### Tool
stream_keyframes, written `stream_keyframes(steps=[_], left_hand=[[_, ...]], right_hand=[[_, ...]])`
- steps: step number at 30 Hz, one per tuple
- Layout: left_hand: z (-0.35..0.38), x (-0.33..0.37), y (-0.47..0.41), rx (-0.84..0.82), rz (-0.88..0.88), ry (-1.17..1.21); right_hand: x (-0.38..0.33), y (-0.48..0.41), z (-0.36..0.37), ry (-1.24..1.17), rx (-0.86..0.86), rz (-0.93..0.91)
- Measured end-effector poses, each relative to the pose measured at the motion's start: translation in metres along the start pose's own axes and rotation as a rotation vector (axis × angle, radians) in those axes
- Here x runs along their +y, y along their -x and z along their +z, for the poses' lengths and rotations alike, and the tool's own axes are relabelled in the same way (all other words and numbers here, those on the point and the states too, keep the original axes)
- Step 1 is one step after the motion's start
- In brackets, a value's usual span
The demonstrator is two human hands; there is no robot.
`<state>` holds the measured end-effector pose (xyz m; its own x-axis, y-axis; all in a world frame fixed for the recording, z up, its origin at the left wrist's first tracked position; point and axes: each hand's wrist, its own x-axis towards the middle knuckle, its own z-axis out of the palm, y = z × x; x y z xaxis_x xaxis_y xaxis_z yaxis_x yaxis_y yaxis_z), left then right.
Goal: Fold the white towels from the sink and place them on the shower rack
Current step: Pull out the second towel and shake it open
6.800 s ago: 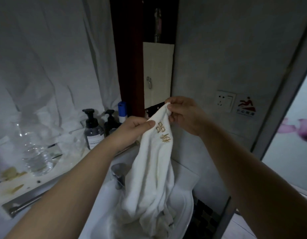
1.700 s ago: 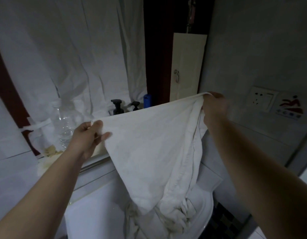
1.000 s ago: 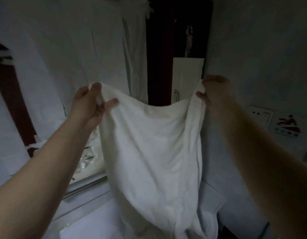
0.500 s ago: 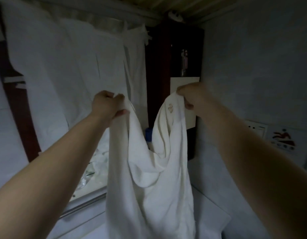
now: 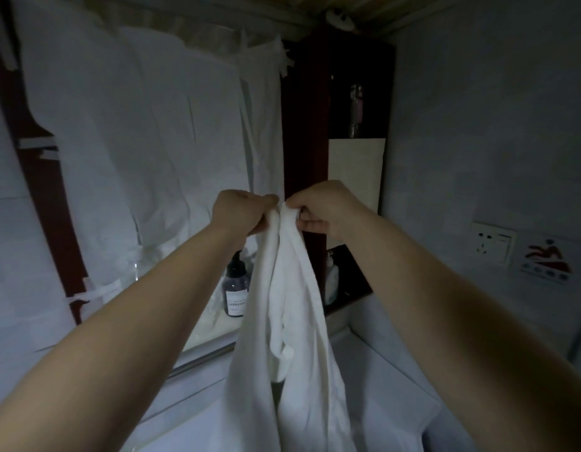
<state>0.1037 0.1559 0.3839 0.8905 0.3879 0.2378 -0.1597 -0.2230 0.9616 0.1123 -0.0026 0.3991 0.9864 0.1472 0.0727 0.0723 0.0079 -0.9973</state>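
A white towel [image 5: 295,321] hangs folded in half lengthwise, held up in front of me. My left hand [image 5: 240,212] and my right hand [image 5: 321,207] meet at its top, each pinching one upper corner, the two corners pressed together. The towel's lower part drops out of the bottom of the frame, over the white sink [image 5: 380,396]. The shower rack is not in sight.
A dark pump bottle [image 5: 237,290] stands on the ledge behind the towel, with a clear plastic bottle [image 5: 142,259] to its left. White sheeting [image 5: 136,141] covers the left wall. A dark red cabinet [image 5: 315,125] fills the corner. A wall socket [image 5: 493,243] sits on the right wall.
My hands have come together, bringing the towel's two top corners against each other, so the towel now hangs doubled and narrow instead of spread.
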Motion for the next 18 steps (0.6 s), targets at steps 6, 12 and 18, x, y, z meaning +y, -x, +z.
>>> stream_keyframes(steps=[6,12,18], left_hand=[[0.005,-0.007,0.009,-0.176,-0.13,0.223],[0.005,-0.011,0.011,-0.202,-0.168,0.296],[-0.001,-0.011,0.009,-0.241,-0.194,0.327]], right_hand=[[0.008,-0.011,0.004,0.219,0.092,-0.058],[0.021,-0.008,0.0,0.317,0.047,-0.297],[0.026,-0.005,0.0,0.456,-0.007,-0.47]])
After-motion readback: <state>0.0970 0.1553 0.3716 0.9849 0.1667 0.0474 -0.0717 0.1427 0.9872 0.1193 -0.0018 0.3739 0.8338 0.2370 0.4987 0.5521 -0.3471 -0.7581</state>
